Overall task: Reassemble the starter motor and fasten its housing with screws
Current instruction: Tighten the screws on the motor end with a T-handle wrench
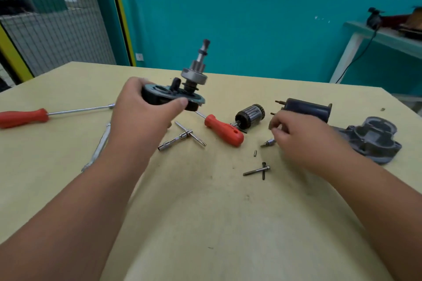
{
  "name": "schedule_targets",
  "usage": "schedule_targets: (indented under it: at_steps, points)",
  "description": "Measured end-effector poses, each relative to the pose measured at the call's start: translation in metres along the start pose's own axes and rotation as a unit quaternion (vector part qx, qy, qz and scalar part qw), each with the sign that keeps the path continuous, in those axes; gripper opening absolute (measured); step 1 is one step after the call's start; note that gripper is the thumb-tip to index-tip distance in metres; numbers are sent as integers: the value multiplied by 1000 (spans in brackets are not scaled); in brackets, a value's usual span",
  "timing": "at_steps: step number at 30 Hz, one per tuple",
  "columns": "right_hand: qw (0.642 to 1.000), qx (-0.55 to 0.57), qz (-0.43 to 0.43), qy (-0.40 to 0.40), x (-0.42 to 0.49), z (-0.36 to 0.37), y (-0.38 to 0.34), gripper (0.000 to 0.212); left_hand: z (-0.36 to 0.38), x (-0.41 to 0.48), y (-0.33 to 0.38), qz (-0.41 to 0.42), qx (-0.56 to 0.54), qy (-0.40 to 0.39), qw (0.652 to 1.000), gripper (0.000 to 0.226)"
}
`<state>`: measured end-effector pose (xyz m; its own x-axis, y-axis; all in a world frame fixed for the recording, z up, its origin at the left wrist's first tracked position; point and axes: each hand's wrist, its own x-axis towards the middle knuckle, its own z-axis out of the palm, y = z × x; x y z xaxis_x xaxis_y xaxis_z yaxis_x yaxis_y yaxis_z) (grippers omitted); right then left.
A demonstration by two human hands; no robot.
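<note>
The person's left hand (141,107) holds a dark round plate (169,96) in the air above the worktop (205,212). The grip of this hand is closed on the plate's edge, with the thumb on the near side and the fingers curled over the far side. From the plate a pinion shaft (196,70) stands up, leaning a little to the right.

The right hand (296,137) is low over the worktop, just in front of a dark cylinder body (308,109) that lies on its side. Its fingers are curled and blurred, and one cannot tell if its grip pinches anything. The armature (250,115) lies to the left of the cylinder body, near it but apart. A grey end housing (374,139) rests on the worktop to the right of this hand.

A short screwdriver (225,131) with a red handle lies between the two hands, its handle end touching the armature shaft. A T-handle wrench (182,137) lies to its left. A small bit (268,143) lies just beside the right hand. Nearer to the person there is a small pin (255,153), and then two screws (257,170) that cross each other. A long screwdriver (22,117) with a red handle lies far at the left, and a thin metal wrench (98,146) is partly hidden by the left forearm.
</note>
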<state>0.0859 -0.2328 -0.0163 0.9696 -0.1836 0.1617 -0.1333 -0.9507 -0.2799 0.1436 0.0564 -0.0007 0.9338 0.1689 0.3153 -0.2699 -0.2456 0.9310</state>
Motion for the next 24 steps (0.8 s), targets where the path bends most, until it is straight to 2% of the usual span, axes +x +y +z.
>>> schedule_targets:
  at_steps: [4,7,10,13,14,16,17,18,19,21,22,24]
  points:
    - [991,-107,-38,-70,3,8,0,19,-10,12,-3,-44,-60,39,996,39]
    - [987,-136,-61,-65,3,12,-4,5,-17,19,-6,-67,-74,58,993,38]
    - [986,-132,-78,-66,4,12,-7,13,-21,22,-7,-76,-85,78,990,40]
    - [998,48,-37,-28,-3,6,-11,8,-20,22,-7,-72,-74,86,991,45]
    - [990,138,-21,-28,-8,5,-15,16,-20,22,-7,-72,-71,89,991,45]
    - [940,333,13,-73,-18,1,-31,37,-20,22,-8,-75,-68,92,991,44]
    - [915,391,19,-104,-23,0,-42,43,-20,22,-8,-75,-65,93,991,42]
    - [906,403,7,-127,-25,2,-55,43,-21,23,-8,-75,-64,93,991,41]
    - [922,361,-39,-132,-24,5,-68,36,-21,24,-8,-73,-65,94,991,40]
    - [968,123,-187,-117,-13,13,-95,15,-21,25,-6,-66,-70,97,991,39]
    - [966,12,-234,-110,-5,20,-109,22,-21,24,-5,-61,-72,99,991,39]
    - [950,-90,-280,-103,13,33,-134,31,-22,23,-3,-49,-81,103,990,39]
